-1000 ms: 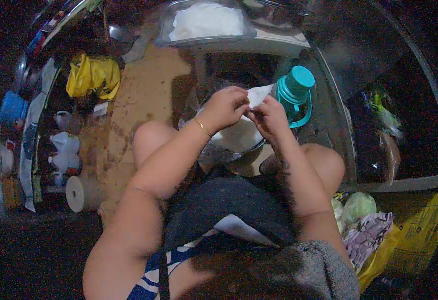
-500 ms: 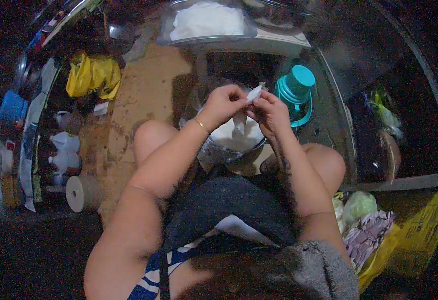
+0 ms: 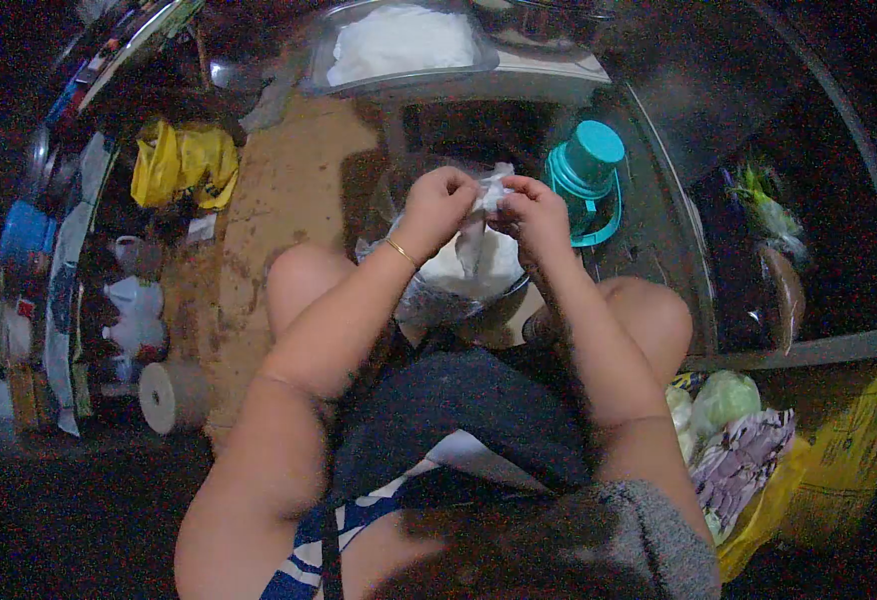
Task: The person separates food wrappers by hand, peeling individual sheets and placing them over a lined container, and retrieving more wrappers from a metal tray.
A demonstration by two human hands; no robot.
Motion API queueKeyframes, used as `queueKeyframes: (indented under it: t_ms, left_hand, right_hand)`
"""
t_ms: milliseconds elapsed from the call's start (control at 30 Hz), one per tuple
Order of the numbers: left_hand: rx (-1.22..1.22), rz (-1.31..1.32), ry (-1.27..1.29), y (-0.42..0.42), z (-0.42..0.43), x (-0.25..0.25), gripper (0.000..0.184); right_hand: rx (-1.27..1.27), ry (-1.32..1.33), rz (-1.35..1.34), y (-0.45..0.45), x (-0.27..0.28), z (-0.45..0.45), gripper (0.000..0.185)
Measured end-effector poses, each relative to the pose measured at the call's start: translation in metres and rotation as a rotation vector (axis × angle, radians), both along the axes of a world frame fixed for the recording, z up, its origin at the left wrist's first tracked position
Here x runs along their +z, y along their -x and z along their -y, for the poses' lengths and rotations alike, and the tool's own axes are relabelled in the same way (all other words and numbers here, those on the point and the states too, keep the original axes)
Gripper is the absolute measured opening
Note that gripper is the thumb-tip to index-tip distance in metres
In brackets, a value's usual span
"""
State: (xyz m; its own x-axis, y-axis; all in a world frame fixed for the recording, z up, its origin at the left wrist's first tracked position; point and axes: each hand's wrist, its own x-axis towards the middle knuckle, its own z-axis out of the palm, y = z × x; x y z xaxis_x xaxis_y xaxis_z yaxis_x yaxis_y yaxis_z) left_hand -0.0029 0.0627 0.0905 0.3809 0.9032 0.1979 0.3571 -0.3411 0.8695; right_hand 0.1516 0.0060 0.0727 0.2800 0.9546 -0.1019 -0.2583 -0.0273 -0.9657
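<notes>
Between my two hands is a thin, crumpled white film (image 3: 494,185), which looks like a small plastic bag. My left hand (image 3: 441,212) pinches its left side, and my right hand (image 3: 537,218) grips the right side with bent fingers. Part of the film hangs down below the fingers. Right under the hands stands a round container (image 3: 522,283) lined with clear plastic (image 3: 434,303). It holds a white substance (image 3: 504,262), partly covered from view by the hands and the film.
A turquoise bucket with a dipper (image 3: 594,165) stands to the right. Ahead sits a clear tub (image 3: 399,80) of white material. Cardboard (image 3: 294,170) covers the floor at left, near a yellow bag (image 3: 184,165), whitish jugs (image 3: 137,310) and a roll (image 3: 171,397). Vegetables (image 3: 727,402) lie lower right.
The white film has gone from a small bunched piece to a wider, spread one hanging between my hands. My hands have shifted slightly left, and the view has tilted a little.
</notes>
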Motion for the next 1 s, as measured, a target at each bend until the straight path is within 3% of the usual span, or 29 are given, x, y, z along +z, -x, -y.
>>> queueKeyframes:
  t_ms: [200, 500, 600, 800, 900, 1000]
  left_hand:
    - [-0.002, 0.089, 0.05, 0.001, 0.003, -0.002, 0.021]
    - [0.066, -0.359, -0.193, -0.001, 0.002, -0.004, 0.022]
    - [0.104, -0.39, -0.264, -0.001, -0.003, -0.008, 0.016]
    - [0.077, -0.345, -0.239, -0.004, 0.005, -0.004, 0.015]
    - [0.054, -0.374, -0.217, -0.007, 0.013, -0.006, 0.016]
    - [0.021, -0.379, -0.213, -0.008, 0.017, -0.006, 0.015]
  right_hand:
    - [-0.008, -0.008, -0.234, 0.005, 0.007, 0.007, 0.028]
    - [-0.08, 0.05, 0.421, 0.003, -0.005, 0.004, 0.031]
    - [-0.123, -0.008, 0.481, 0.0, -0.024, -0.005, 0.032]
    - [-0.046, 0.246, 0.091, 0.012, -0.002, 0.006, 0.027]
    - [0.041, 0.186, 0.078, 0.015, -0.015, 0.0, 0.043]
    - [-0.015, 0.162, 0.232, 0.01, -0.046, -0.013, 0.042]
